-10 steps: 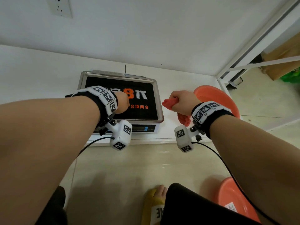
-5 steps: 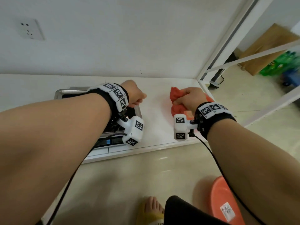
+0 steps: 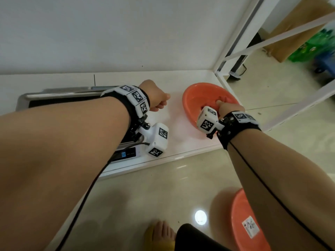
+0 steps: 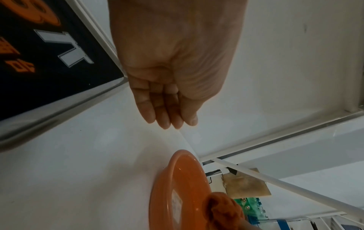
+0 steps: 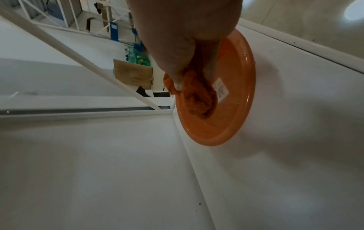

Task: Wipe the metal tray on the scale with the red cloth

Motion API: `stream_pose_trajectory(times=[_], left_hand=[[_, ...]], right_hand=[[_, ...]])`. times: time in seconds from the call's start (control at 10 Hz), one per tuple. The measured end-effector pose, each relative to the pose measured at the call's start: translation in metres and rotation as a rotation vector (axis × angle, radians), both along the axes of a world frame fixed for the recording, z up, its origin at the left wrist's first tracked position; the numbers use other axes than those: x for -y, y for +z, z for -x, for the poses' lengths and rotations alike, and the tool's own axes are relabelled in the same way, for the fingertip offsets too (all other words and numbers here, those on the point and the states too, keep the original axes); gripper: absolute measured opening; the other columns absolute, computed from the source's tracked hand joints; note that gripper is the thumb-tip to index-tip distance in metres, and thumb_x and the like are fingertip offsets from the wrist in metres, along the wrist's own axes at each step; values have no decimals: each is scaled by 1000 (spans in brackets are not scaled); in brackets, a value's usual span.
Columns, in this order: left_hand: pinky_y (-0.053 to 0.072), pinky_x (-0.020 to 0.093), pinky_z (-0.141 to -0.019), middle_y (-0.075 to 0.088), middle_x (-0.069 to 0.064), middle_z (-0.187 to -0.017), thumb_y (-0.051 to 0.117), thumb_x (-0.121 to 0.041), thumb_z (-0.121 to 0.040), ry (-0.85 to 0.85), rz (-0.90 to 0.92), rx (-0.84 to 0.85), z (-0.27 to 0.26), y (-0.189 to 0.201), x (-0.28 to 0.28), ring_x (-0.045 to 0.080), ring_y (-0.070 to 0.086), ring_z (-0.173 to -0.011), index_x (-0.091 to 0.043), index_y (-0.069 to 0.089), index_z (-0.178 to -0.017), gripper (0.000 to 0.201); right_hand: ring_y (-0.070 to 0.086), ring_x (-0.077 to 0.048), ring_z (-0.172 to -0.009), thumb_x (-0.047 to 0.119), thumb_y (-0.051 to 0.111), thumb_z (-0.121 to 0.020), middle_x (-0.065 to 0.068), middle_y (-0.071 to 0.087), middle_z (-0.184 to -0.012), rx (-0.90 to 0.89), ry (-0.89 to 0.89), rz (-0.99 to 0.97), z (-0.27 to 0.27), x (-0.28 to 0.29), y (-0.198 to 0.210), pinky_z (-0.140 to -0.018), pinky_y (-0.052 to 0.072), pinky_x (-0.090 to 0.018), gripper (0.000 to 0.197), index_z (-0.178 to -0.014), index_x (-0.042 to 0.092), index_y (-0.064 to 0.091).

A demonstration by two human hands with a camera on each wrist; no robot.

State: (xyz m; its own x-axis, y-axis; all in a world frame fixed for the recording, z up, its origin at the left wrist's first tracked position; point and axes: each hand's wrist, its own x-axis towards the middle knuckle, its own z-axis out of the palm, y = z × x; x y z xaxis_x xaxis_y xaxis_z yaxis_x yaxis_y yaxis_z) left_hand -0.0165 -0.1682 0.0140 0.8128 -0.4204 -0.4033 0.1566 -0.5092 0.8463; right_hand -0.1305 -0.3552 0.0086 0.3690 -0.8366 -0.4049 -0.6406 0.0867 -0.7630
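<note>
The metal tray (image 3: 59, 96) with a black printed sheet sits on the scale (image 3: 126, 153) at the left of the white shelf; its rim (image 4: 59, 112) also shows in the left wrist view. My left hand (image 3: 159, 100) hovers just right of the tray, fingers curled into the palm (image 4: 167, 121), holding nothing. My right hand (image 3: 228, 105) is down inside the orange basin (image 3: 192, 98) at the shelf's right end. It grips the bunched red cloth (image 5: 197, 96) over the basin's floor (image 5: 242, 93). The cloth (image 4: 222, 210) is well away from the tray.
A second orange basin (image 3: 241, 223) stands on the tiled floor at lower right, near my foot in a yellow slipper (image 3: 161, 234). A white frame post (image 3: 235, 42) rises just behind the shelf's right corner. The wall runs close behind the shelf.
My right hand carried the red cloth rightward from beside the tray and down into the orange basin. My left hand moved off the tray to its right side.
</note>
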Motion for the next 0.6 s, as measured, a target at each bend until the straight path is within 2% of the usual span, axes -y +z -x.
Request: stream_pose_trajectory(times=[0.1, 0.2, 0.3, 0.4, 0.5, 0.6], left_hand=[[57, 33, -82, 67, 9, -85, 64, -21, -88, 17, -10, -1, -7, -9, 8, 17, 64, -73, -8, 59, -72, 21], [56, 31, -77, 66, 7, -79, 63, -20, -89, 17, -9, 0, -12, -16, 12, 13, 61, -63, -9, 57, -70, 23], [55, 30, -74, 64, 5, -75, 61, -19, -90, 21, 0, 0, -17, -19, 14, 13, 60, -63, -9, 57, -71, 22], [55, 29, -74, 64, 4, -73, 57, -18, -92, 22, 11, -2, -19, -19, 13, 13, 61, -64, -9, 56, -72, 22], [54, 27, -72, 64, 3, -72, 56, -17, -93, 29, 15, -2, -19, -17, 9, 12, 60, -62, -9, 56, -76, 18], [54, 26, -71, 64, 2, -70, 55, -18, -94, 46, 27, 4, -19, -14, 4, 11, 60, -62, -10, 55, -77, 18]], right_hand=[[61, -15, -74, 31, 59, -98, 4, 65, -96, -168, 97, 82, -9, 5, -8, -72, 50, -22, 38, -135, 19, 60], [41, -29, -139, 28, 56, -99, -11, 36, -155, -409, 372, 208, -9, 6, -5, -112, 36, -32, 59, -153, 18, 34], [39, -34, -141, 27, 57, -97, -15, 36, -154, -647, 569, 328, -11, -2, 6, -112, 34, -42, 60, -151, 11, 34], [55, -35, -121, 26, 57, -97, -13, 56, -134, -750, 724, 380, -5, -7, 11, -104, 42, -41, 49, -143, 15, 44], [51, -26, -81, 33, 54, -98, 1, 49, -78, -675, 801, 511, 13, -19, 23, -82, 41, -34, 18, -109, 19, 54], [48, -25, -84, 42, 52, -98, -2, 44, -79, -716, 779, 574, 20, -34, 29, -77, 38, -33, 23, -106, 21, 48]])
